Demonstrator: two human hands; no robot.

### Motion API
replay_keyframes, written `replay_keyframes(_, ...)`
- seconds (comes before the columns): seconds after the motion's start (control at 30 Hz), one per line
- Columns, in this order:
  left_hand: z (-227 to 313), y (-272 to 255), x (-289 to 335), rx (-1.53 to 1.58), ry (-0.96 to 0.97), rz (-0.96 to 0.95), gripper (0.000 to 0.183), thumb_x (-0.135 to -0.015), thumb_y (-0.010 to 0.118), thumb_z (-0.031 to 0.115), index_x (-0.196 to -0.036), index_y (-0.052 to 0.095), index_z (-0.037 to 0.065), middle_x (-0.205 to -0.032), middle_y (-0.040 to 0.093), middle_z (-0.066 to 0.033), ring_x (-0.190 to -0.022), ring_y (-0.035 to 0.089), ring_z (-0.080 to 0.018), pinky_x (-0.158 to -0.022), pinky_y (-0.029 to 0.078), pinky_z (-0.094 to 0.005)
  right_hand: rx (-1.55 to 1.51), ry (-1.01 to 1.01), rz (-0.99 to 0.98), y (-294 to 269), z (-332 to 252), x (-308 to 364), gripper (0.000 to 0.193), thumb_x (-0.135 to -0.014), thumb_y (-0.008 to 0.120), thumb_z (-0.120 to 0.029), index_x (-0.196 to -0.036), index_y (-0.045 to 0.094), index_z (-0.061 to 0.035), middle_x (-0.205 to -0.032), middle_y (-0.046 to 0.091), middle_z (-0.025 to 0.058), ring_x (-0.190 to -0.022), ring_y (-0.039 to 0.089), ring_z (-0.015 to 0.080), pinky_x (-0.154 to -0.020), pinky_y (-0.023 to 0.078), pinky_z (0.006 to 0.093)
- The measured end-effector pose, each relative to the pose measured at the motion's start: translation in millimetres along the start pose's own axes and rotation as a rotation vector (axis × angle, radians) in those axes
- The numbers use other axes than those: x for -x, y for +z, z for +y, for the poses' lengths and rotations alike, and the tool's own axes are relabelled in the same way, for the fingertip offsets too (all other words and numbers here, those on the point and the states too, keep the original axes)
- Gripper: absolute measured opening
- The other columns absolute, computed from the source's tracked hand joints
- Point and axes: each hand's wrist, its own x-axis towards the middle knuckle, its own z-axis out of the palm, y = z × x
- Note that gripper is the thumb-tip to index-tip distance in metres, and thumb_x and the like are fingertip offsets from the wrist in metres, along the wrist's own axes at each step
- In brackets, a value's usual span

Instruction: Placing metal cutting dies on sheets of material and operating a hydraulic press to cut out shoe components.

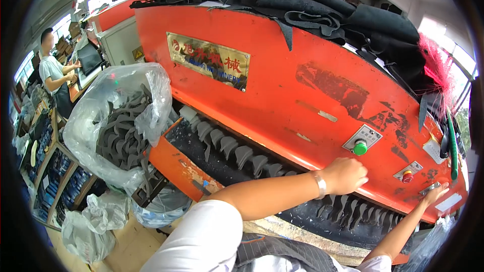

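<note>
My left hand [347, 176] is closed in a fist over the machine's lower red edge, just below a green push button [360, 148]. Nothing sticks out of the fist, and a bracelet [320, 185] circles that wrist. Farther right, my right hand [434, 194] has its bent fingers against a small metal control [429, 188], partly hidden by them. Both controls belong to a large red machine [242, 116]. Under its front, curved dark grey cut pieces [237, 151] stand in a row on a black bed [222, 171], continuing to the right beneath my left forearm.
A clear plastic bag [83, 116] full of similar grey pieces [123, 138] stands at the left. Dark sheets [302, 2] lie on top of the machine. A red emergency button [407, 177] sits between my hands. Another person [53, 73] works at the far left, near loaded shelves [55, 181].
</note>
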Motion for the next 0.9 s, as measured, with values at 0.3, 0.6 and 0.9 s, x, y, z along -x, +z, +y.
replay_keyframes(0.3,-44.7,-48.2,238.2,0.07,-0.78,-0.604,0.03,-0.085,0.066,0.039,-0.1,0.071,0.014,-0.091,0.07,-0.0107,-0.086,0.067,-0.0264,-0.078,0.052,-0.0372,0.706,-0.752,0.083,-35.0,124.3,-97.5,0.034,-0.096,0.048,-0.02,-0.13,0.056,-0.0155,-0.138,0.048,0.0215,-0.124,0.05,0.0367,-0.103,0.042,0.042)
replay_keyframes(0.6,-14.1,-233.1,355.5,-0.976,-1.147,0.59,0.035,-0.083,0.067,0.025,-0.112,0.062,0.006,-0.112,0.061,-0.0143,-0.103,0.056,-0.0341,-0.09,0.04,-0.0475,0.23,0.054,-0.053,-31.7,18.8,-9.2,0.046,-0.098,0.049,-0.032,-0.127,0.053,0.0037,-0.131,0.054,0.0237,-0.119,0.053,0.0376,-0.103,0.041,0.0431)
replay_keyframes(0.9,-12.7,-77.5,335.9,-0.36,-0.429,0.31,0.014,-0.082,0.067,0.022,-0.08,0.066,0.008,-0.084,0.065,-0.0102,-0.081,0.06,-0.0323,-0.08,0.046,-0.0428,-0.127,-0.112,-0.744,-94.8,-167.5,352.4,0.043,-0.088,0.062,-0.015,-0.126,0.05,0.0018,-0.127,0.047,0.0175,-0.118,0.045,0.0298,-0.104,0.035,0.0395)
